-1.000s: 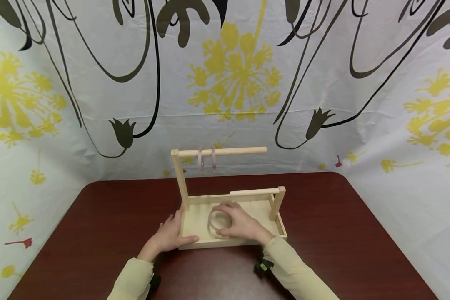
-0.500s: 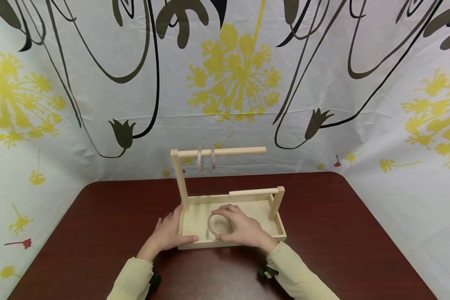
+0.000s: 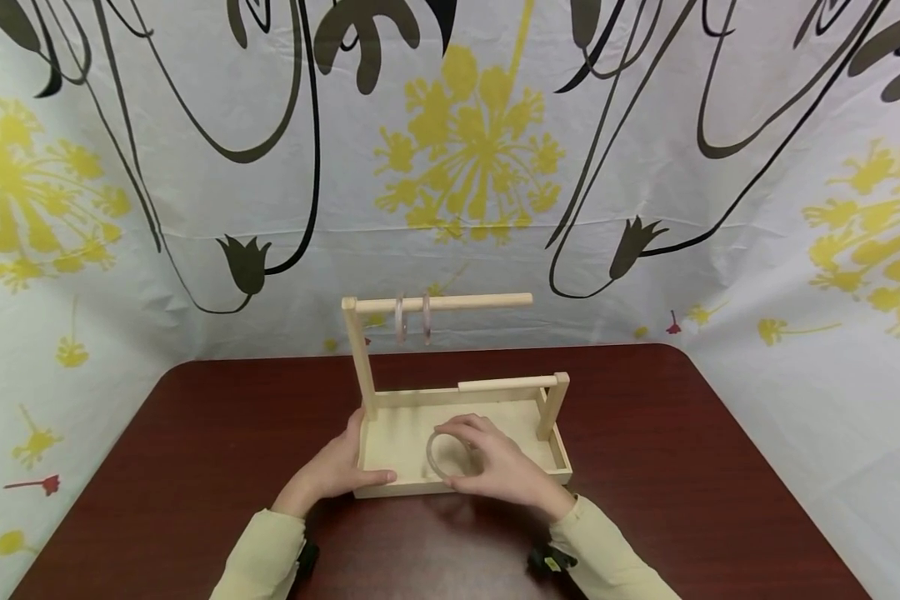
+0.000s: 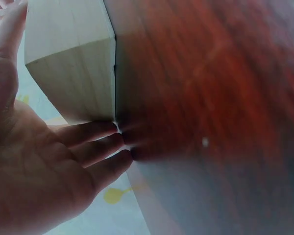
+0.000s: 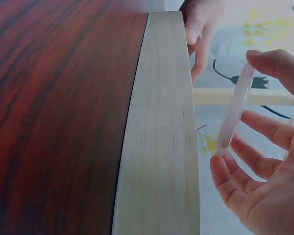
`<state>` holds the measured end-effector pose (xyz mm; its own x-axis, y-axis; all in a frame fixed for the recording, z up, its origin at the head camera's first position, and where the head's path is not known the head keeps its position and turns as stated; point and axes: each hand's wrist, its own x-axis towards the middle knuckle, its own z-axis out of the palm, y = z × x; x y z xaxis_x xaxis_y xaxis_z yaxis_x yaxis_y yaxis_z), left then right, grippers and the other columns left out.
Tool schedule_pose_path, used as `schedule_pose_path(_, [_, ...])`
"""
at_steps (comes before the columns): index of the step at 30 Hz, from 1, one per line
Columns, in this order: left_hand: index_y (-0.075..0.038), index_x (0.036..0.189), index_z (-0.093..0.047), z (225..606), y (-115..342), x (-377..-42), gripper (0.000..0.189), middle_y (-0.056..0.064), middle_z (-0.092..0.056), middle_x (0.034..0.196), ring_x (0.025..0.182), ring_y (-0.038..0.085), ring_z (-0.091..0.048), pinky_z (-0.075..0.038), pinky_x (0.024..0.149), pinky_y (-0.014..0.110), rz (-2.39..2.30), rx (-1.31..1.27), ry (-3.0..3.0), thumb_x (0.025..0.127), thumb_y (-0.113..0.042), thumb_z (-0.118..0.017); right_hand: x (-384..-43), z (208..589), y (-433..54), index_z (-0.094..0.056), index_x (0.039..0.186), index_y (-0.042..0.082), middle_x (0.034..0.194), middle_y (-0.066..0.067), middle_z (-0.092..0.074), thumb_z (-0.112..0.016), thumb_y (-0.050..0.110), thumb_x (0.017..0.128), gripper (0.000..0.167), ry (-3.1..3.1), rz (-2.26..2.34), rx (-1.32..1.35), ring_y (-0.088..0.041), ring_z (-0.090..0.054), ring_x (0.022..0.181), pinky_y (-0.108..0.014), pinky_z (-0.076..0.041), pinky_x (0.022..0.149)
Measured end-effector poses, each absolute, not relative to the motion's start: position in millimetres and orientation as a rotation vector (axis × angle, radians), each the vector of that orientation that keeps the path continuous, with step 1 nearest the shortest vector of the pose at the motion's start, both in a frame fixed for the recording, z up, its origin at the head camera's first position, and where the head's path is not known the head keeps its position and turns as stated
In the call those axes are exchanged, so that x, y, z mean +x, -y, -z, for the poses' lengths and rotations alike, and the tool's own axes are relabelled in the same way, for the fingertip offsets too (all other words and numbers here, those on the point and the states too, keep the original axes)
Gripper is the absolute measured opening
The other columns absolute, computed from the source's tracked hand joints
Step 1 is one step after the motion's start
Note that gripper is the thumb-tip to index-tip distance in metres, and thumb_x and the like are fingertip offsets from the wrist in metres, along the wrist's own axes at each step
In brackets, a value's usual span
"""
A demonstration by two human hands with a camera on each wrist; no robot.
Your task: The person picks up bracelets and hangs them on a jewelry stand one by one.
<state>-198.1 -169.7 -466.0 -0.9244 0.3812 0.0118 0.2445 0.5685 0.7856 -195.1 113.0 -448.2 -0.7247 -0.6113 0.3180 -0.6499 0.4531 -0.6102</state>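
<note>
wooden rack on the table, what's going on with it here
A person has the wooden rack between their hands. The right hand holds a pale ring by its edge with thumb and fingers, over the tray part. The left hand rests against the tray's left end. Two more rings hang on the upper bar; no ring shows on the lower bar.

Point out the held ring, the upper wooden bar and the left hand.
Held ring [image 5: 236, 107]: right wrist view, middle of its outer edge.
Upper wooden bar [image 3: 447, 302]: head view, middle of its length.
Left hand [image 3: 332, 468]: head view, back of the hand.
</note>
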Motion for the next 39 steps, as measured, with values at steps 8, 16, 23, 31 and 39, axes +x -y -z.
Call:
schedule_pose_path(8, [0.008, 0.149, 0.002, 466.5, 169.6, -199.0, 0.117, 0.034, -0.034, 0.140, 0.121, 0.040, -0.046, -0.038, 0.096, 0.053, -1.327, 0.585, -2.590, 0.077, -0.024, -0.084, -192.2, 448.1, -117.9, -0.058, 0.133, 0.018, 0.131, 0.000, -0.050, -0.080, 0.028, 0.077, 0.062, 2.605, -1.199, 1.137, -0.018, -0.045, 0.119, -0.044, -0.042, 0.094])
schedule_pose_path(16, [0.009, 0.149, 0.002, 466.7, 170.6, -198.3, 0.116, 0.034, -0.033, 0.141, 0.123, 0.039, -0.045, -0.037, 0.097, 0.052, -1.295, 0.577, -2.598, 0.078, -0.027, -0.083, -189.4, 436.7, -121.2, -0.057, 0.134, 0.023, 0.131, 0.002, -0.051, -0.081, 0.030, 0.078, 0.062, 2.579, -1.182, 1.122, -0.017, -0.046, 0.117, -0.043, -0.044, 0.090])
schedule_pose_path(23, [0.003, 0.151, 0.004, 478.6, 174.3, -202.5, 0.120, 0.029, -0.035, 0.142, 0.122, 0.033, -0.047, -0.037, 0.098, 0.049, -1.280, 0.560, -2.605, 0.077, -0.035, -0.082, -187.9, 420.9, -125.8, -0.058, 0.133, 0.015, 0.131, 0.000, -0.052, -0.082, 0.022, 0.077, 0.061, 2.459, -1.244, 1.143, -0.016, -0.051, 0.111, -0.034, -0.047, 0.084])
schedule_pose_path(31, [-0.001, 0.152, 0.006, 485.9, 176.3, -207.9, 0.123, 0.027, -0.035, 0.142, 0.122, 0.031, -0.046, -0.036, 0.099, 0.049, -1.289, 0.583, -2.591, 0.076, -0.038, -0.082, -188.2, 392.7, -138.0, -0.057, 0.133, 0.013, 0.131, -0.002, -0.053, -0.082, 0.016, 0.076, 0.062, 2.365, -1.227, 1.151, -0.016, -0.054, 0.107, -0.035, -0.048, 0.083])
schedule_pose_path(39, [-0.002, 0.152, 0.007, 481.7, 174.4, -206.8, 0.122, 0.027, -0.031, 0.145, 0.125, 0.031, -0.044, -0.035, 0.100, 0.048, -1.261, 0.571, -2.590, 0.077, -0.038, -0.082, -194.6, 375.4, -156.7, -0.056, 0.135, 0.009, 0.132, -0.003, -0.052, -0.082, 0.011, 0.078, 0.063, 2.311, -1.254, 1.109, -0.023, -0.053, 0.112, -0.035, -0.048, 0.082])
